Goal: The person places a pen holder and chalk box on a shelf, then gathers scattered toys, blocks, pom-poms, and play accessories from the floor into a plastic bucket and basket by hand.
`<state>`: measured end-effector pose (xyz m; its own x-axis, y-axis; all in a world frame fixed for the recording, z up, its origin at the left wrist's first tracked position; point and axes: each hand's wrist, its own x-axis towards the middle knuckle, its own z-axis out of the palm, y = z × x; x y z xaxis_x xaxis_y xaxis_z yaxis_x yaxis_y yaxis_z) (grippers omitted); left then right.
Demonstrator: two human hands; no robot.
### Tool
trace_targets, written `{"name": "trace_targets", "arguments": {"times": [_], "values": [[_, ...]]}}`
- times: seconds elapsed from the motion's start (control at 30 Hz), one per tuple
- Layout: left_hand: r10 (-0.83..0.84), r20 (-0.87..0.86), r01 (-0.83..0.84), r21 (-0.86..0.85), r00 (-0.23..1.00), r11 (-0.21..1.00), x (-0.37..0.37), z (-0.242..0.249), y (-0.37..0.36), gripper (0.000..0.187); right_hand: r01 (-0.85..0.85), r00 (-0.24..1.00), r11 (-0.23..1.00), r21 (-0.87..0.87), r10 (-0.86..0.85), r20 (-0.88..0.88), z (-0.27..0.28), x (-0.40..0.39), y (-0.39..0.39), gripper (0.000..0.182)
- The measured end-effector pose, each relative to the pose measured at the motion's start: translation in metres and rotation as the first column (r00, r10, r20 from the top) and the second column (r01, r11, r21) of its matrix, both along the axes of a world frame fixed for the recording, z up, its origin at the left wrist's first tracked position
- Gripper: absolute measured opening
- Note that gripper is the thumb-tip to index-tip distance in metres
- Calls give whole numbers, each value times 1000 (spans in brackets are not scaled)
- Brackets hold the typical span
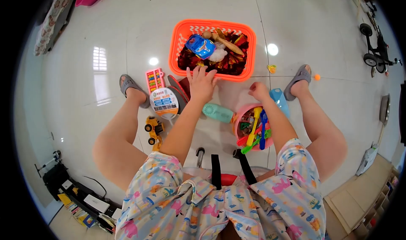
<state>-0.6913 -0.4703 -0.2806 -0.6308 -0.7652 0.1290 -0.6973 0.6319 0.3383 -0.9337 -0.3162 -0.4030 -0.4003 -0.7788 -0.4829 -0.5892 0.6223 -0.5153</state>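
An orange basket (253, 54) stands on the tiled floor, lined with shiny dark red and gold material. In it lie a blue toy car (200, 46), a wooden piece (229, 44) and a whitish lump (218, 54). My left hand (202, 82) is at the basket's near rim, fingers spread, holding nothing. To its right, my right hand (259, 91) hovers above the floor with curled fingers; whether it holds anything is too small to tell. Below that hand is a pink bucket (239, 113) with a yellow toy (254, 125) and a blue toy (263, 129).
Left of my left arm are a pink abacus (155, 80), a round fan (164, 102), dark red paddles (179, 87) and a yellow toy truck (154, 128). Between my arms lies a teal bottle (217, 112). A light blue item (279, 100) sits beside my right forearm.
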Motion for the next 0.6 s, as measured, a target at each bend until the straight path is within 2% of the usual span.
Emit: {"name": "trace_targets", "arguments": {"times": [0.07,0.17,0.37,0.47,0.57,0.6], "values": [[0,5,0,-19,1000,1000,-6,-2,-6,31,-20,999,999,49,18,40,-20,3,0,22],[1,29,-1,-1,1000,1000,-13,-7,-14,31,25,993,990,136,-41,113,-30,3,-7,22],[-3,26,4,-5,1000,1000,-14,-10,-16,30,-42,999,982,185,47,-26,-26,6,-21,24],[-4,18,4,-4,1000,1000,-15,-10,-17,31,-56,997,981,188,64,-40,-34,4,-22,32],[0,13,0,0,1000,1000,-16,-10,-17,30,-98,978,978,182,128,-166,-47,6,-21,35],[0,15,0,8,1000,1000,-16,-9,-17,30,-81,980,972,220,118,-159,-46,6,-24,36]]}}
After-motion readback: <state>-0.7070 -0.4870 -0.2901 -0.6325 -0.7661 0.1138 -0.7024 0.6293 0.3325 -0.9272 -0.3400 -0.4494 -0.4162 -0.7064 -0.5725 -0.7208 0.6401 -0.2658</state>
